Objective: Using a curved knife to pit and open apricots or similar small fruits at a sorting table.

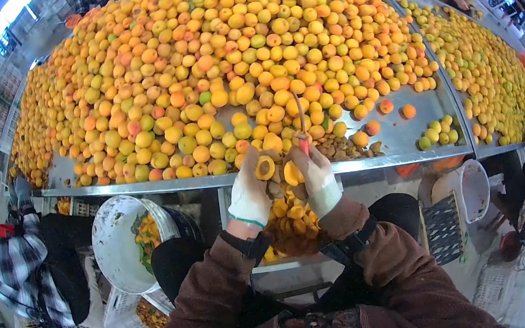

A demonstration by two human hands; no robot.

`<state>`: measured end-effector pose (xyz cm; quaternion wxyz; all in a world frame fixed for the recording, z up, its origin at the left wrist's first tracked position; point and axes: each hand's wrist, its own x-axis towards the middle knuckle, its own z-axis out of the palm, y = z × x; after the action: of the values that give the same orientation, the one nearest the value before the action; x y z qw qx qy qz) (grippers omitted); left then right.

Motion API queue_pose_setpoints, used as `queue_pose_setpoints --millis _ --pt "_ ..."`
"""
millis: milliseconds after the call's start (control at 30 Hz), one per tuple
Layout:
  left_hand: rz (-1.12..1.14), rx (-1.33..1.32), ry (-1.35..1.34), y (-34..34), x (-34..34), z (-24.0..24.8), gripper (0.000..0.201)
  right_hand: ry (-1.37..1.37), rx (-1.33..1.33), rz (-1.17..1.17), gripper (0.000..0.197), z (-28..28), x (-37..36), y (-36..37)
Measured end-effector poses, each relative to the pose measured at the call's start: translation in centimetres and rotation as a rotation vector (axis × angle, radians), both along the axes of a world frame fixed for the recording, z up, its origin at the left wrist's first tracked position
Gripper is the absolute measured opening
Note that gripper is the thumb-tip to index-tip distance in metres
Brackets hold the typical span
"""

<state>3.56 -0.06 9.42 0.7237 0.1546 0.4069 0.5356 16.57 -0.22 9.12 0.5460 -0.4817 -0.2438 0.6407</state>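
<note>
Fingers of the gloved left hand (246,191) grasp the left apricot half (264,168), its hollow turned up toward the wearer. Opposite, just beside it, the gloved right hand (320,178) grasps the right apricot half (293,173) together with a slim tool (301,115), reddish at the grip, its thin curved end pointing toward the far edge of the table (140,187). Both halves sit at the middle of the table's near edge.

Each half looks light and probably yields easily: soft flesh in thin skin, likely slick with juice on the cut face. It is best taken by the rounded skin side, thumb and fingertips spread around the rim, since a hard pinch could tear or squash it. The tool should be the stiff, firm piece, safest held by its reddish part.

Beyond the hands, whole apricots (222,52) heap up from the near edge toward the far edge; being rounder and intact, they should take a fuller grip but may roll. Brown pits (352,148) lie along the near edge, right of the hands. Below that edge, between the knees, lie more cut halves (287,226); their container is mostly hidden.
</note>
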Motion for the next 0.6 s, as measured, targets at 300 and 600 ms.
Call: queue_pose_setpoints --millis 300,600 --pt "-0.080 0.171 0.249 -0.3 -0.2 -3.1 0.047 -0.087 0.319 -0.039 0.010 1.3 0.9 1.0" --pt "-0.145 0.360 0.550 -2.0 3.2 -3.5 0.040 0.199 0.197 -0.286 0.025 4.5 1.6 1.1"
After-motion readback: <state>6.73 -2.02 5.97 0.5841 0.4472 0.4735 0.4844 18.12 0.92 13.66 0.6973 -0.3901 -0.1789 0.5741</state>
